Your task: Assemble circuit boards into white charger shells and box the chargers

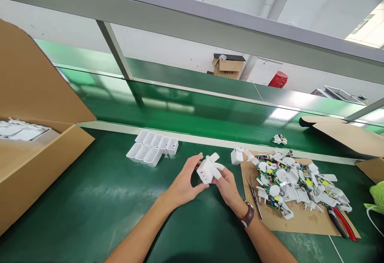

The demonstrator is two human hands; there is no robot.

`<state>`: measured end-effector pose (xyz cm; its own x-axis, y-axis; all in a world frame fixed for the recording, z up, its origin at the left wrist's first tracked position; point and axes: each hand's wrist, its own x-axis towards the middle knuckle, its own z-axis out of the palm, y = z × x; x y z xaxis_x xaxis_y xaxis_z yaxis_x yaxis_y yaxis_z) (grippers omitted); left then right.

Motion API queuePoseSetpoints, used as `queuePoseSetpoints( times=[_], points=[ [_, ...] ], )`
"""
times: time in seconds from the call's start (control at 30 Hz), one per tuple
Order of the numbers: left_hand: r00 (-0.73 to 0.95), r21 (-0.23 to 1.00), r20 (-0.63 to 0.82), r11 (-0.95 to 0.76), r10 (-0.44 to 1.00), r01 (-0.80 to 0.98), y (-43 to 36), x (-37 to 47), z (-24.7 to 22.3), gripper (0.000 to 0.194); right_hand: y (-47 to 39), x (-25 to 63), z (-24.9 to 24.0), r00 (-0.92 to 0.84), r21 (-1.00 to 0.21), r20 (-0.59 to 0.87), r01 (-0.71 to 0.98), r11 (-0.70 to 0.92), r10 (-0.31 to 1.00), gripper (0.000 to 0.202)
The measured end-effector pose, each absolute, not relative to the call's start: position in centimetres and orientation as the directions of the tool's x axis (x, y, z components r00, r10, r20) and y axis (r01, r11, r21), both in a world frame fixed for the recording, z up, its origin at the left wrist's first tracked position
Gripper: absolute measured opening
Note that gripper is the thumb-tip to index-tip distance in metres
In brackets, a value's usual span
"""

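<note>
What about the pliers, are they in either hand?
No, the pliers lie on the cardboard sheet, apart from both the left hand and the right hand.

We can't see the far side of the white plastic boxy housing [205, 172]; the right hand [227, 186] covers part of it. Face marks too tiny to read. Left edge crops the open brown cardboard box [36, 181]; its wall hides the lower contents. Right edge cuts the bright-green object [378, 194]; we can't ID it. Bottom layers of the jumbled white-plastic-and-circuit-board pile [289, 183]: buried. Print on the small brown carton [229, 67] out back: too small for us.
</note>
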<state>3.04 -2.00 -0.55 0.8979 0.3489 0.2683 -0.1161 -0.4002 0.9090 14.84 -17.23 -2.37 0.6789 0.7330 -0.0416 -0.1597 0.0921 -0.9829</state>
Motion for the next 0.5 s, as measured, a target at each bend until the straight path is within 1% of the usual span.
queuePoseSetpoints(
  times=[0.03,0.07,0.1,0.2,0.33,0.5],
  points=[
    [0.887,0.881,0.304,-0.457,0.349,-0.122,-2.31,3.05,-0.65,0.082,-17.13,14.61,-2.28,0.638,-0.954,-0.114,-0.283,0.094,0.762,0.045],
    [0.875,0.858,0.331,-0.499,0.352,-0.124,-2.57,3.05,-0.77,0.074,-17.04,14.39,-2.16,0.601,-0.928,-0.155,-0.361,0.093,0.784,0.048],
    [0.865,0.84,0.351,-0.529,0.358,-0.121,-2.76,3.06,-0.9,0.069,-16.96,14.21,-2.03,0.581,-0.91,-0.171,-0.402,0.098,0.796,0.049],
    [0.846,0.804,0.386,-0.584,0.368,-0.112,-2.94,3.03,-1.22,0.065,-16.82,13.91,-1.68,0.572,-0.896,-0.171,-0.429,0.115,0.802,0.051],
    [0.833,0.782,0.43,-0.604,0.348,-0.151,-2.78,2.98,-1.26,0.061,-16.77,13.88,-1.56,0.573,-0.896,-0.169,-0.429,0.117,0.802,0.054],
    [0.836,0.775,0.428,-0.615,0.343,-0.144,-2.8,2.92,-1.06,0.059,-16.76,13.84,-1.84,0.575,-0.89,-0.166,-0.437,0.13,0.801,0.053]
  ],
)
